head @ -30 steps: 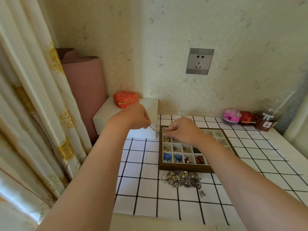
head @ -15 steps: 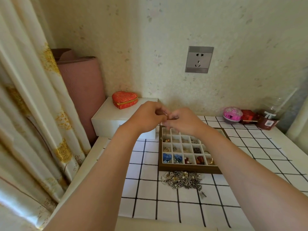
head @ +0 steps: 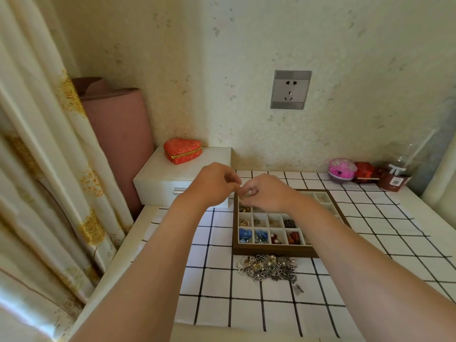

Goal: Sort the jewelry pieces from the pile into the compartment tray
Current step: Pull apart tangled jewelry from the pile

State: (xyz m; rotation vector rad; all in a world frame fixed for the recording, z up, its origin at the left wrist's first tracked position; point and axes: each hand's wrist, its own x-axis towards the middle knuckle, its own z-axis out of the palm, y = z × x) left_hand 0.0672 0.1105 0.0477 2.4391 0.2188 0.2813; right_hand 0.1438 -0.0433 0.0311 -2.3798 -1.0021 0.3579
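Two hands, mine, meet in the air above the far-left corner of the compartment tray (head: 274,251), fingertips touching each other. My right hand (head: 267,193) has its fingers curled, and thumb and forefinger pinch a small pale piece (head: 247,193) that is too tiny to identify. My left hand (head: 213,186) is curled as well, its fingertips right against that same spot, but I cannot tell whether it grips the piece or only touches it. The wooden-framed tray lies on the white checked cloth (head: 217,280), and my right forearm crosses over its right side. In its nearest row I see blue pieces (head: 244,235) in the two left compartments and red beads (head: 293,237) further right; the row behind holds small gold and dark bits. The pile (head: 267,267) of silvery chains and pearly charms sits on the cloth just in front of the tray's near rim, almost touching it. A white box (head: 160,178) stands to the left behind my left hand, with a red heart-shaped case (head: 182,150) on top. A pink rolled mat (head: 118,134) leans in the corner beside the curtain (head: 49,169). Against the wall on the far right are a pink round case (head: 341,169), a red box (head: 365,172) and a clear plastic cup (head: 397,174).
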